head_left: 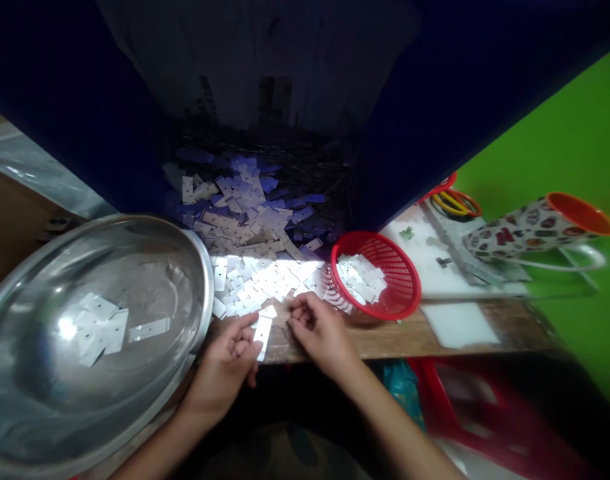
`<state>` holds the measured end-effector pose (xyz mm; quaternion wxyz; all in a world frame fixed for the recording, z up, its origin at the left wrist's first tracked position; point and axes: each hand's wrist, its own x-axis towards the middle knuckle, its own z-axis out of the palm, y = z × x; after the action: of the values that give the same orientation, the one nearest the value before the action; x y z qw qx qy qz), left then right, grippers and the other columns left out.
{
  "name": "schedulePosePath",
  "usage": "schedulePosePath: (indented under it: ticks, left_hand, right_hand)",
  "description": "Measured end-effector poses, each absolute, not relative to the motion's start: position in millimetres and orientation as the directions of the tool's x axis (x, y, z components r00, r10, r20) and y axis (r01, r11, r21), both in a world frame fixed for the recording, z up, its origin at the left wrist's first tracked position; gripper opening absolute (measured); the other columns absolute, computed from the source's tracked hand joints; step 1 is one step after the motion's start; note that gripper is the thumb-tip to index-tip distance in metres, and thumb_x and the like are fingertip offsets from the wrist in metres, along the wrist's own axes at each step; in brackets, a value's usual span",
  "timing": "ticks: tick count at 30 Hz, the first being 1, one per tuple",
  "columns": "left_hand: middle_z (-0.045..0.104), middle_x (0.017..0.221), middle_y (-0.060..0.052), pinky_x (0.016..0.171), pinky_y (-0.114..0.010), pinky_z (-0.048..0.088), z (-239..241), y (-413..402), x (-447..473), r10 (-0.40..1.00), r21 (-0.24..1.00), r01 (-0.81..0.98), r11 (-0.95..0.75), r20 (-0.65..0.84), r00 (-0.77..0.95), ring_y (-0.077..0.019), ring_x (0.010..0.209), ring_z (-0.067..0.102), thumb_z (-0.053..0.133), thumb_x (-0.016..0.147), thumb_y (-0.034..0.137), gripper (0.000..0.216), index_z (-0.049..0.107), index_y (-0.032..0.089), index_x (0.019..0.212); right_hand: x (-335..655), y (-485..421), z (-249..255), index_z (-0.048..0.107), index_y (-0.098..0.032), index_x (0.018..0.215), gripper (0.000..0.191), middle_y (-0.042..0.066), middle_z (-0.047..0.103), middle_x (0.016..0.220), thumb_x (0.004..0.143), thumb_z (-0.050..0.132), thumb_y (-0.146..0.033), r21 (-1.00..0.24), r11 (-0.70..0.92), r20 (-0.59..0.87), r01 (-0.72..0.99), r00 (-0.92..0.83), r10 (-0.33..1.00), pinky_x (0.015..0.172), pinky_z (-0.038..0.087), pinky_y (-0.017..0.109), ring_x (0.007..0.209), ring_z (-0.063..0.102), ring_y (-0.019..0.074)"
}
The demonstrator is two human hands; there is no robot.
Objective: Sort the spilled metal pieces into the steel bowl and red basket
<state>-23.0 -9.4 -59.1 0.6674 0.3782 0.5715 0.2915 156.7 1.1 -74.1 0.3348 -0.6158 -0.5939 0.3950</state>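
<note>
At lower centre of the frame, over the near edge of the wooden table (385, 337): left hand (229, 360), curled, pinching one pale flat plate (263, 331) between thumb and fingertips, long side running up toward the heap. Just right of it, right hand (319, 328), knuckles up, fingers bent down, tips pressed to the tabletop at the fringe of the pile of plates (265, 267) (whether gripping a piece under there, cannot tell). Hands close together, not touching.

Up past the fingers, mid-frame, that same pile spreading back, bright in front, dim and bluish behind, hemmed in by a dark blue backdrop (85, 100).

Over at the left, filling the lower corner: a big steel bowl (45, 373), tilted toward the camera, a handful of loose pieces (105, 327) lying inside.

Right of centre, just beside the right hand: a red basket (409, 273), more of the pale pieces (359, 277) heaped in its near half.

Far right, a patterned mug (525, 233), orange inside, tipped over on its side against a green surface (575, 147). Lower right, blurred, something red below the table (485, 413).
</note>
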Motion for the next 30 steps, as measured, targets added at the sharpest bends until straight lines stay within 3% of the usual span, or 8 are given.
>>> schedulePosePath:
  ticks: [4,9,15,18,20,22,24,30]
  left_hand:
    - [0.055,0.062,0.005,0.047,-0.023,0.042,-52,-6,-22,0.809,0.827,-0.004,0.563,-0.550,0.210,-0.0095,0.048,0.048,0.066,0.069,0.040,0.055,0.049,0.010,0.112]
    - [0.057,0.065,0.004,0.048,-0.022,0.044,-52,-8,-27,0.826,0.837,-0.042,0.546,-0.529,0.195,-0.0095,0.050,0.050,0.066,0.071,0.036,0.049,0.050,0.013,0.112]
    - [0.063,0.084,-0.001,0.061,-0.020,0.050,-55,-8,-29,0.804,0.794,-0.142,0.591,-0.564,0.188,-0.0112,0.072,0.062,0.066,0.077,0.028,0.027,0.055,0.016,0.099]
    - [0.066,0.089,-0.002,0.076,-0.024,0.052,-55,-10,-29,0.777,0.724,-0.282,0.629,-0.586,0.229,-0.0148,0.085,0.066,0.063,0.080,0.023,0.020,0.053,0.017,0.096]
    - [0.069,0.092,-0.004,0.079,-0.028,0.053,-54,-11,-28,0.768,0.688,-0.345,0.638,-0.601,0.222,-0.0170,0.087,0.067,0.063,0.081,0.020,0.025,0.051,0.018,0.102]
    - [0.070,0.097,-0.007,0.081,-0.030,0.053,-52,-12,-26,0.757,0.669,-0.369,0.645,-0.623,0.195,-0.0200,0.092,0.068,0.063,0.081,0.019,0.036,0.046,0.018,0.112]
    - [0.070,0.105,-0.010,0.085,-0.032,0.052,-50,-12,-24,0.748,0.655,-0.377,0.655,-0.634,0.199,-0.0225,0.101,0.066,0.063,0.081,0.018,0.042,0.044,0.018,0.118]
    - [0.066,0.119,-0.012,0.094,-0.033,0.048,-44,-10,-13,0.755,0.627,-0.425,0.652,-0.586,0.294,-0.0240,0.116,0.059,0.063,0.082,0.017,0.038,0.051,0.016,0.118]
  right_hand:
    - [151,9,-64,0.059,-0.024,0.112,0.027,0.005,0.057,0.102,0.086,0.056,-0.017,-0.750,0.168,-0.012,0.639,-0.267,0.964,0.083,0.046,0.030,0.092,0.056,0.0175]
    - [141,19,-57,0.057,-0.021,0.108,0.022,0.007,0.054,0.104,0.087,0.057,-0.020,-0.544,0.231,-0.117,0.807,-0.345,0.931,0.074,0.046,0.031,0.090,0.056,0.0207]
    - [143,12,-61,0.056,-0.018,0.092,0.008,0.006,0.057,0.092,0.085,0.056,-0.015,-0.603,0.215,-0.086,0.768,-0.331,0.940,0.070,0.043,0.031,0.080,0.054,0.0190]
    - [144,3,-68,0.057,-0.019,0.084,0.004,0.001,0.058,0.079,0.084,0.056,-0.015,-0.839,0.043,-0.069,0.543,-0.184,0.980,0.068,0.044,0.029,0.072,0.054,0.0156]
    - [146,-2,-71,0.059,-0.019,0.089,0.010,-0.002,0.058,0.072,0.080,0.063,-0.021,-0.958,-0.188,-0.198,0.215,-0.024,0.980,0.061,0.045,0.027,0.062,0.055,0.0127]
    - [147,-6,-72,0.061,-0.017,0.094,0.025,-0.003,0.059,0.069,0.074,0.072,-0.028,-0.920,-0.371,-0.379,-0.125,0.046,0.924,0.055,0.046,0.024,0.054,0.055,0.0102]
    - [148,-8,-70,0.063,-0.015,0.093,0.034,-0.003,0.061,0.067,0.067,0.079,-0.031,-0.834,-0.450,-0.484,-0.318,0.034,0.874,0.053,0.048,0.022,0.052,0.058,0.0092]
    - [147,-15,-63,0.068,-0.013,0.090,0.036,0.001,0.068,0.069,0.063,0.084,-0.030,-0.774,-0.463,-0.513,-0.432,-0.001,0.858,0.056,0.051,0.019,0.055,0.062,0.0085]
